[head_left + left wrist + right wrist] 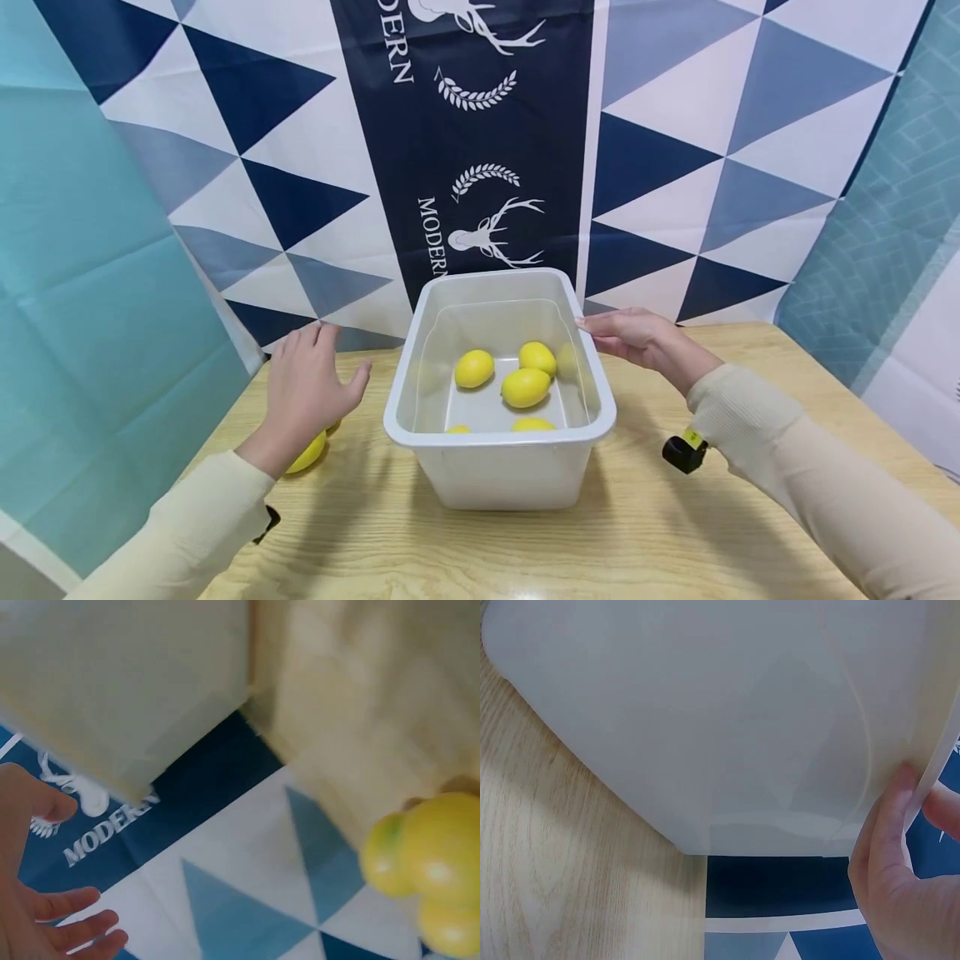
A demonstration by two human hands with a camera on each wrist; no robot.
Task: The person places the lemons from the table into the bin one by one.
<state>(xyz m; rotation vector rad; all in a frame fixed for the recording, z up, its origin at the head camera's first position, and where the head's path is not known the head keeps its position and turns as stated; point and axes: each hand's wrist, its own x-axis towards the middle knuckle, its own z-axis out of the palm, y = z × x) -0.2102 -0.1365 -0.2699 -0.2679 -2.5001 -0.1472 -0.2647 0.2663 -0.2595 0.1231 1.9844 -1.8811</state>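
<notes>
A white plastic bin (498, 475) stands mid-table with several yellow lemons (526, 388) lying on its floor; its front wall partly covers the nearest ones. My right hand (637, 333) pinches the bin's right rim near the back corner. In the right wrist view, the fingers (885, 832) press the outside wall and the thumb lies over the rim. To the left of the bin, my left hand (306, 383) hovers with spread fingers and holds nothing. Below it, more lemons (307, 454) lie on the table, partly hidden by the hand and wrist; the left wrist view shows several lemons (442, 847) clustered together.
The wooden table (360, 550) runs under everything. Behind it hangs a patterned cloth (495, 133) with triangles, deer heads and lettering, close to the bin's back rim. A teal cloth (97, 317) borders the left side.
</notes>
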